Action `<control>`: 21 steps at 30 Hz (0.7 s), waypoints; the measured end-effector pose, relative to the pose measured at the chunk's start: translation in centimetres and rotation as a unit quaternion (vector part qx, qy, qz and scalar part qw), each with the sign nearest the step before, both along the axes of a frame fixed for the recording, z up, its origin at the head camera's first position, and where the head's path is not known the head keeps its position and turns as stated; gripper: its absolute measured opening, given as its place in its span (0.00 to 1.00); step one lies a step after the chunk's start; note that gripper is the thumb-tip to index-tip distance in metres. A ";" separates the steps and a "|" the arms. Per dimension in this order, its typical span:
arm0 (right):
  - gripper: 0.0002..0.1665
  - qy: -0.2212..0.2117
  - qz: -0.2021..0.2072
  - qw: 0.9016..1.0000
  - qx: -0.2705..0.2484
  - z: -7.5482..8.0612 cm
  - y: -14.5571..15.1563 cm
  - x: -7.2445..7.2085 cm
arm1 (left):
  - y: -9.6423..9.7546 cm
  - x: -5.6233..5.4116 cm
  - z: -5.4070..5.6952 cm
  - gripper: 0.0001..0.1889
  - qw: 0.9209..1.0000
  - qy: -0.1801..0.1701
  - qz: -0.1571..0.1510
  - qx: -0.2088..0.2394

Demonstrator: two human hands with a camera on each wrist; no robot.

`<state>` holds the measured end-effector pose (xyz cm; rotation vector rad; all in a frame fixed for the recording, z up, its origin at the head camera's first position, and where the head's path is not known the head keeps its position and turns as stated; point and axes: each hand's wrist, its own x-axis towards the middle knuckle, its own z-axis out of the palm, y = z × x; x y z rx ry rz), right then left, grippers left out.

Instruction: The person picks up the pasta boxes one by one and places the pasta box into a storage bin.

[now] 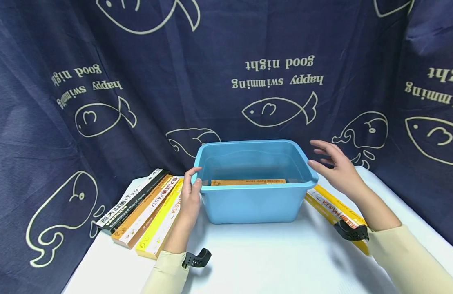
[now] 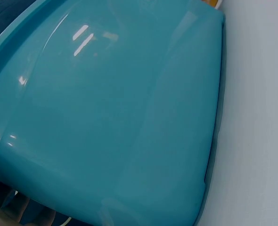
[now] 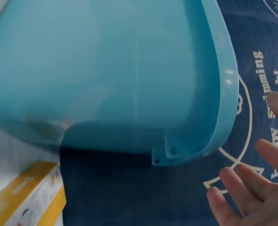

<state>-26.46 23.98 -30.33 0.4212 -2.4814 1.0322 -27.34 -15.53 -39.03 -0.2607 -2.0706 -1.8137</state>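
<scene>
A light-blue plastic bin (image 1: 250, 206) stands upright on the white table, and an orange box (image 1: 248, 182) labelled "Crab Roe flavor sauce" lies inside it. My left hand (image 1: 191, 200) is at the bin's left rim, thumb and forefinger at the edge; whether they press on it cannot be told. In the left wrist view, its fingers (image 2: 21, 207) show partly beyond the bin wall. My right hand (image 1: 338, 169) is spread just off the right rim, holding nothing. The right wrist view shows its fingers (image 3: 245, 188) apart from the bin.
Left of the bin lie several long pasta boxes: a black one (image 1: 134, 204), an orange one (image 1: 147, 208) and a yellow one (image 1: 161, 222). A yellow pasta box (image 1: 333, 208) lies under my right forearm. A dark-blue fish-print cloth (image 1: 211, 81) hangs behind the white table (image 1: 255, 257).
</scene>
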 end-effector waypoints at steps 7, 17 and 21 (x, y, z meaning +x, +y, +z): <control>0.40 -0.001 -0.013 1.000 -0.027 -1.0 1.8 0.8 | 0.1 0.2 0.2 0.22 1.000 -0.001 0.004 -0.001; 0.43 -0.001 -0.042 0.998 -0.037 -2.5 3.6 2.0 | 0.1 0.2 0.2 0.22 1.000 0.003 0.000 0.002; 0.45 -0.005 -0.051 0.998 -0.039 -3.1 4.4 2.5 | 0.0 0.1 0.1 0.22 1.000 0.001 -0.001 0.003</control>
